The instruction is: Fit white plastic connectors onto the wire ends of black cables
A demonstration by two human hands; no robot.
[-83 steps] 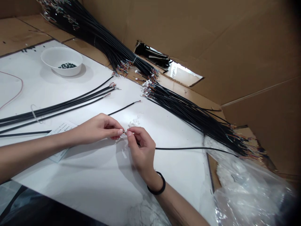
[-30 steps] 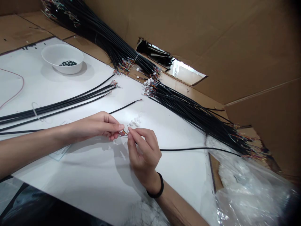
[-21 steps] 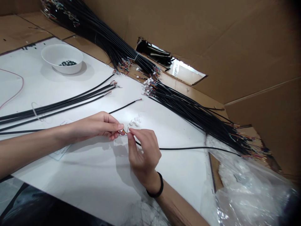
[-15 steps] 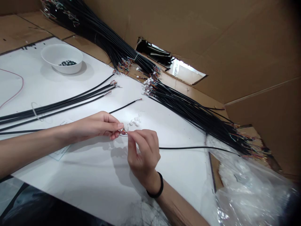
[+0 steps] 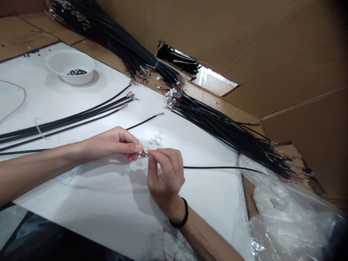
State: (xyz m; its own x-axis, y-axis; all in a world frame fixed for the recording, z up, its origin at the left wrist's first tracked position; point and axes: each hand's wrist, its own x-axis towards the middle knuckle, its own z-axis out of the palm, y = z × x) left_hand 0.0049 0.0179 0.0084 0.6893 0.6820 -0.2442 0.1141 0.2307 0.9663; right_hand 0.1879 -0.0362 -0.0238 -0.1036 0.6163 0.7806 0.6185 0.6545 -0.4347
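Bright, even light here, flooding white sheet (image 5: 201,206), no clear source in shot. Soft grey shadows falling just below left hand (image 5: 108,142) and right hand (image 5: 165,177). Hard glare glinting off plastic bag (image 5: 288,228). Cardboard wall (image 5: 285,47) going darker toward right corners. Wide-lens bend at frame edges. Wire ends (image 5: 143,154) small, slightly soft.

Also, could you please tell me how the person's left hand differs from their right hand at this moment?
The left hand comes in from the side with a bare wrist, while the right hand comes up from below wearing a black wristband. The left hand lies nearly flat on its side, whereas the right hand stands more upright. Both hands meet at the coloured wire ends.
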